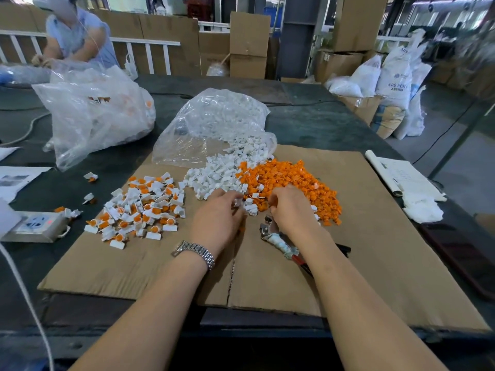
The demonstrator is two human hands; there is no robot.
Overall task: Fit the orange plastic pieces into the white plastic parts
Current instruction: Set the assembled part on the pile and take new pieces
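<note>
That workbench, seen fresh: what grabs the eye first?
The bright orange pieces heaped mid-cardboard beside a spill of white parts from a clear bag. Both hands, left hand and right hand, work where the heaps meet. Left of them lies a pile of assembled pieces.

Stacked cardboard boxes (249, 44) and white sacks (393, 79) beyond a dark table (308, 121).

Head camera, looking forward-down, close over cardboard sheet (267, 277) on table.

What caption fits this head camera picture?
Two hands sort white parts and orange pieces on cardboard.
</note>
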